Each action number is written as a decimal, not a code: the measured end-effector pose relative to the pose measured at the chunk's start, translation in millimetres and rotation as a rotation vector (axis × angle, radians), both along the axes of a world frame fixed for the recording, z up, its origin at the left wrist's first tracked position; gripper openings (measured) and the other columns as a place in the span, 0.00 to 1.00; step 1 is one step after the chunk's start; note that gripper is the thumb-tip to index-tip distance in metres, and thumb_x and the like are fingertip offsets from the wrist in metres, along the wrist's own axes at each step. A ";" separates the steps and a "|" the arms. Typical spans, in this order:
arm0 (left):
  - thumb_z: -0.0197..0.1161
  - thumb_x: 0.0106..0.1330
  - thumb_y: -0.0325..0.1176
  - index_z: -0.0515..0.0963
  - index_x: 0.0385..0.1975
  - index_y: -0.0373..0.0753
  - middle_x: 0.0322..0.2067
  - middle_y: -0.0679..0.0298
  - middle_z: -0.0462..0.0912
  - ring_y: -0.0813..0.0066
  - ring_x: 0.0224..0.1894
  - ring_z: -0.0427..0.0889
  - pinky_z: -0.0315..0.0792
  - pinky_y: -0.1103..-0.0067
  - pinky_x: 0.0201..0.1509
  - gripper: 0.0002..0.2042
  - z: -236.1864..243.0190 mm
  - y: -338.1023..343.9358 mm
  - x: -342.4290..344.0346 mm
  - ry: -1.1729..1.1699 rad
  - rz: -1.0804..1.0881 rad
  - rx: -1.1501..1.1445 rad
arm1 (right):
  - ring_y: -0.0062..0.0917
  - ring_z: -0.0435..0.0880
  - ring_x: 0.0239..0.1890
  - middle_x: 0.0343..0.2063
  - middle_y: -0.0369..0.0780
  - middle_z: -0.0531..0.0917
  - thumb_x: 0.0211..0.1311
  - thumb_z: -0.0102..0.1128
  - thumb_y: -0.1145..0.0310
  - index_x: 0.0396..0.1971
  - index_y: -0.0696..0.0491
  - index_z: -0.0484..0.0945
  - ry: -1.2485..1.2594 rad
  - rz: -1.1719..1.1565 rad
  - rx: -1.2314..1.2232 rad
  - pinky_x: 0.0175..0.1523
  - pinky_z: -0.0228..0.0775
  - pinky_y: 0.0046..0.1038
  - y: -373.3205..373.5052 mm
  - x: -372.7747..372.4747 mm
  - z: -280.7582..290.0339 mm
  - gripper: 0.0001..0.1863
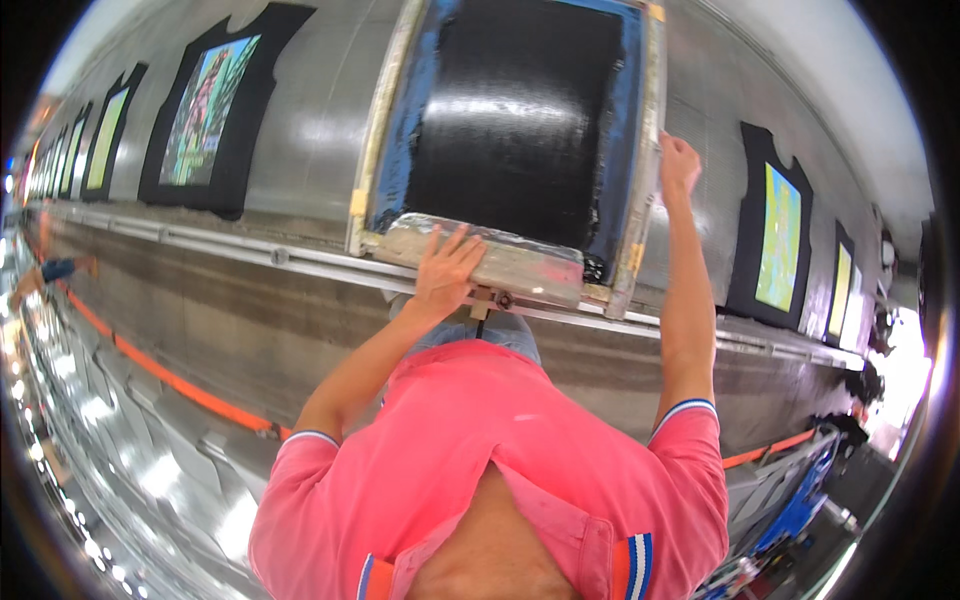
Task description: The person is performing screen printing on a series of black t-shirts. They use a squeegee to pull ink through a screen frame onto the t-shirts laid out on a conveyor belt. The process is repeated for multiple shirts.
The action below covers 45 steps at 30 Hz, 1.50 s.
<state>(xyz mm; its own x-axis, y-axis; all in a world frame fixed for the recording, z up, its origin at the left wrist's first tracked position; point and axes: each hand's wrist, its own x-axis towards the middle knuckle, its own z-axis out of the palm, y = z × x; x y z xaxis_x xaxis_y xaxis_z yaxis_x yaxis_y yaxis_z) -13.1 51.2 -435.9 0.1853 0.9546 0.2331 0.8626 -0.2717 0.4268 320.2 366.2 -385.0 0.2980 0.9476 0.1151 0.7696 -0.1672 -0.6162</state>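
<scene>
In front of me lies a printing screen (510,120), its mesh coated with black ink and blue along the sides. Its pale frame (370,150) is streaked with ink and tape. Across the near end rests a wide squeegee (520,265) with a smeared, greyish handle. My left hand (448,272) holds the squeegee left of its middle, fingers spread over the top and thumb hidden. At the frame's right side, my right hand (680,165) is closed on the frame's edge; the fingertips are partly hidden.
Black shirts with bright prints lie flat on the long grey table: one large shirt (215,110) to the left, another (775,230) to the right, several beyond. A metal rail (290,258) runs along the near edge. Behind me stretches an orange strip (185,385). Another person's arm (60,270) shows far left.
</scene>
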 end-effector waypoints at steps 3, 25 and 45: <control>0.70 0.43 0.26 0.81 0.52 0.42 0.56 0.64 0.81 0.60 0.70 0.67 0.44 0.44 0.76 0.29 13.7 7.6 -1.0 0.114 0.019 0.004 | 0.43 0.85 0.48 0.41 0.48 0.87 0.61 0.60 0.48 0.40 0.50 0.88 -0.019 0.040 0.084 0.56 0.73 0.39 -5.0 3.0 0.6 0.21; 0.55 0.43 0.13 0.83 0.52 0.44 0.56 0.66 0.83 0.59 0.69 0.70 0.37 0.44 0.75 0.32 10.4 -14.6 -90.9 0.228 0.297 -0.317 | 0.50 0.86 0.41 0.33 0.55 0.86 0.57 0.65 0.52 0.40 0.55 0.84 0.342 0.120 -0.057 0.48 0.79 0.44 -50.4 -132.8 -30.9 0.21; 0.52 0.45 0.13 0.83 0.51 0.42 0.52 0.64 0.85 0.60 0.66 0.73 0.38 0.46 0.75 0.30 38.0 -42.5 -139.1 0.231 0.315 -0.408 | 0.48 0.87 0.37 0.27 0.53 0.86 0.58 0.65 0.55 0.40 0.60 0.83 0.461 0.192 -0.125 0.46 0.78 0.43 -81.3 -184.7 -6.3 0.21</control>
<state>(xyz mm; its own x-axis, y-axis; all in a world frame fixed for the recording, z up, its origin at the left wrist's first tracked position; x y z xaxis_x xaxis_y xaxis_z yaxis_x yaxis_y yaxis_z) -152.2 8.7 -397.9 -0.1206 0.9765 -0.1788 0.9588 0.1612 0.2339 135.6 284.9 -391.3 0.1101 0.9884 -0.1047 0.4466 -0.1433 -0.8832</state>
